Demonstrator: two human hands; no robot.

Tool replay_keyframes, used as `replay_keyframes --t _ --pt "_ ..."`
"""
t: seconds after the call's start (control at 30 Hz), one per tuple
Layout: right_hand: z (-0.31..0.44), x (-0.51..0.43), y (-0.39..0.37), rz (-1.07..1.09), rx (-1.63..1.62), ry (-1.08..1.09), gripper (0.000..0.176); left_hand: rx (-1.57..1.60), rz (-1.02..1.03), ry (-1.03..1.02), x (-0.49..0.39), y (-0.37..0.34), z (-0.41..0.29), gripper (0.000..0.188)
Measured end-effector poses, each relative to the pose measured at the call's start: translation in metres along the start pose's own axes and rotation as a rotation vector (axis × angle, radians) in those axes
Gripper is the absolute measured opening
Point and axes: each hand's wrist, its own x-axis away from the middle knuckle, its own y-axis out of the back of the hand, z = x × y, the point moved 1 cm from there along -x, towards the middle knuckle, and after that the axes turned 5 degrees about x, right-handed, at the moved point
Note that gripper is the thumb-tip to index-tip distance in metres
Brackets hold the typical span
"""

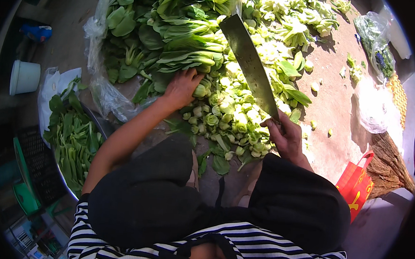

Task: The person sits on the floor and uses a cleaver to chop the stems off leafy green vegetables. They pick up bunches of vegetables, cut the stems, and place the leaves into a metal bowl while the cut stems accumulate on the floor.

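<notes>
My right hand (287, 135) grips the handle of a broad-bladed cleaver (250, 65), its dark blade angled up and to the left over cut bok choy bases (226, 116). Against the heap of leafy bok choy (188, 38) lies my left hand (183, 88), its fingers partly hidden under leaves and stems. Whether those fingers hold a head or only touch it cannot be made out. A clear plastic sheet (98, 67) borders the heap on its left. Pale trimmed heads and loose leaves spread beneath the blade, in bright sun.
Beside my left knee stands a metal basin (98, 120) of green leaves (73, 138). A white bucket (25, 78) and a black plastic crate (39, 164) are farther left. On the right are a red bag (355, 186), a straw broom (389, 167) and plastic bags (371, 105).
</notes>
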Motion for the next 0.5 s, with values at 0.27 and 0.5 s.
replay_keyframes --t 0.27,0.5 --pt "-0.023 0.016 -0.003 -0.008 0.186 0.012 0.039 0.199 -0.103 -0.092 0.008 0.02 -0.015 0.056" --pt "-0.015 0.031 0.01 -0.003 0.224 0.011 0.045 0.939 0.159 0.333 -0.006 -0.01 -0.065 0.056"
